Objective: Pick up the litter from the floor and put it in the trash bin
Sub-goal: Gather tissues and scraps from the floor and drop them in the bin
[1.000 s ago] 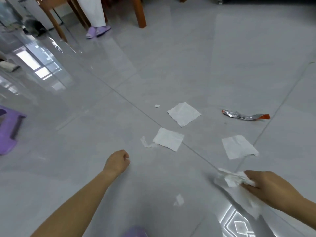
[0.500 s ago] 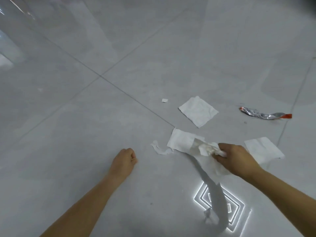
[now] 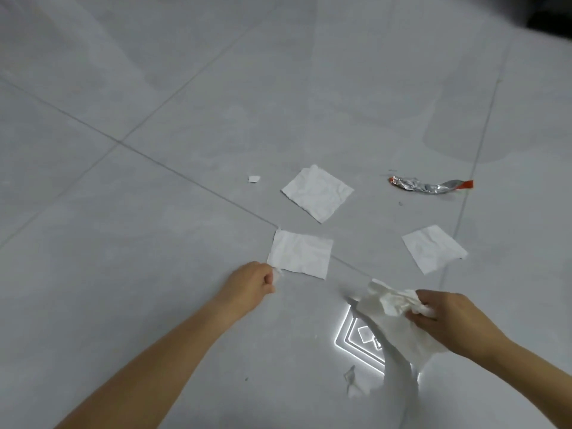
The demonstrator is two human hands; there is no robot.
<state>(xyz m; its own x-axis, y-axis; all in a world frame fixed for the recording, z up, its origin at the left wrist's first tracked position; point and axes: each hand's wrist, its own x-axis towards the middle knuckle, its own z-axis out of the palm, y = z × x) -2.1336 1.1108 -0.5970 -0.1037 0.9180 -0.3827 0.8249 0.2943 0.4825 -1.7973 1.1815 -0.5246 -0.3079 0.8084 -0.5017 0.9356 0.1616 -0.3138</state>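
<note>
The left hand (image 3: pixel 250 281) has its fingers curled tight, pinching a small white scrap (image 3: pixel 277 274) just beside the near corner of a flat tissue (image 3: pixel 300 258) on the floor (image 3: pixel 123 243). The right hand (image 3: pixel 448 317) clutches a crumpled tissue wad (image 3: pixel 387 305), with a strip hanging from it. Beyond lie a far tissue square (image 3: pixel 317 191), a side tissue square (image 3: pixel 433 247) and a foil wrapper (image 3: pixel 430 185), all apart. Both forearms reach forward, low over the tiles.

Glossy grey floor tiles (image 3: pixel 123 274) fill the view. A grout line (image 3: pixel 185 180) runs diagonally just beyond the left hand (image 3: pixel 250 281). A reflected diamond-shaped light pattern (image 3: pixel 353 334) glows on the tiles just left of the right hand (image 3: pixel 448 317). A dark blurred shape (image 3: pixel 554 13) sits far beyond that hand.
</note>
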